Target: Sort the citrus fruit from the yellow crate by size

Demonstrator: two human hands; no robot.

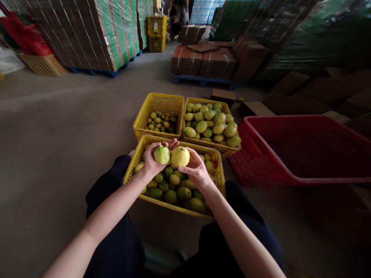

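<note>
Gray floor [58,135] spans frame left. At center, left hand [151,162] holds green fruit [161,155], fingers [173,143] partly spread behind; right hand [199,172] clasps yellow fruit [180,157] between thumb and fingers.

Green fruit [161,155], roundish, in left hand [150,164], end tipped up. Yellow fruit [180,157], slightly bigger, in right hand [198,172], brownish end up, just beside green one.

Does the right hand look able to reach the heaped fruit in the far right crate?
Probably yes: the heaped fruit rises above its crate's rim, with nothing visibly between, though the right hand needs to release the yellow fruit.
</note>
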